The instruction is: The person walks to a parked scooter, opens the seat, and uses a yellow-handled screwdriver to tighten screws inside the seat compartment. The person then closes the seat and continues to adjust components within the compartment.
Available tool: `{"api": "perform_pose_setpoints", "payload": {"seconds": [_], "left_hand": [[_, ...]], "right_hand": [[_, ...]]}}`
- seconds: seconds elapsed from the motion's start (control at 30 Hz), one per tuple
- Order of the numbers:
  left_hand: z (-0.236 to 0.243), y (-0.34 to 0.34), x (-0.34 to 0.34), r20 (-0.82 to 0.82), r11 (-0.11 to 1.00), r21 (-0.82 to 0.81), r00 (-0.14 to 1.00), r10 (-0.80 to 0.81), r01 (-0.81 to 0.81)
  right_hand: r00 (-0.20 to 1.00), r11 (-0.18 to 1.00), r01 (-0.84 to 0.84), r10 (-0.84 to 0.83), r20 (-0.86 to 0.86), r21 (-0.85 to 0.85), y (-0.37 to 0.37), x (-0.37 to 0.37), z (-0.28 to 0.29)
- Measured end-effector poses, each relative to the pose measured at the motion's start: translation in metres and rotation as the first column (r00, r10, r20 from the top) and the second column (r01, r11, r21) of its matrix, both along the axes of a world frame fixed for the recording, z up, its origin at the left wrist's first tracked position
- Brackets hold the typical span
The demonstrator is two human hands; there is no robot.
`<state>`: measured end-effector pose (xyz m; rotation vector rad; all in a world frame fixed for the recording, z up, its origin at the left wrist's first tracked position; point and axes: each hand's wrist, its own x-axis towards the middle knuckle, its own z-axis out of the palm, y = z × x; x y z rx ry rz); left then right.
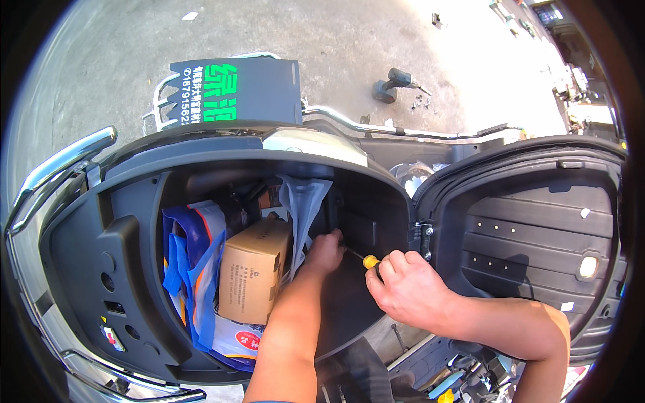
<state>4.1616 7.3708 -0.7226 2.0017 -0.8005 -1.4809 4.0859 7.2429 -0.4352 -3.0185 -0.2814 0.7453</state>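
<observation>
My right hand (410,289) is closed round the yellow handle of a screwdriver (370,262), whose thin shaft points left into the black storage compartment (369,195) under a scooter's seat. Inside that compartment, my left hand (325,251) reaches down close to the shaft's tip. Its fingertips are turned away from view, so I cannot tell what they touch. A grey plastic bag (304,201) hangs beside my left hand. Left of it stands a brown cardboard box (252,272), next to blue and white packaging (198,248).
The raised seat (537,221) stands open on the right, joined by a metal hinge (426,238). Beyond the scooter, a cordless drill (396,84) lies on the concrete floor near small screws. A dark sign panel (269,91) sticks out behind. Assorted tools (463,379) lie at lower right.
</observation>
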Motion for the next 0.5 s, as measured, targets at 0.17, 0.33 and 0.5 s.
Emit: {"api": "perform_pose_setpoints", "payload": {"seconds": [0.17, 0.33, 0.5], "left_hand": [[-0.007, 0.0, -0.005, -0.038, 0.991, 0.018, 0.99, 0.134, -0.133], [-0.012, -0.004, -0.009, -0.077, 0.949, -0.008, 0.947, 0.312, -0.314], [-0.007, -0.006, -0.011, 0.024, 0.971, 0.015, 0.971, 0.238, -0.238]], "right_hand": [[0.999, 1.0, -0.002, 0.002, -0.047, 0.008, -0.001, 0.0, 0.004], [1.0, 1.0, 0.0, 0.0, -0.003, 0.005, 0.0, 0.0, 0.003], [0.998, 0.998, -0.059, 0.059, -0.004, -0.037, 0.001, 0.004, -0.002]]}}
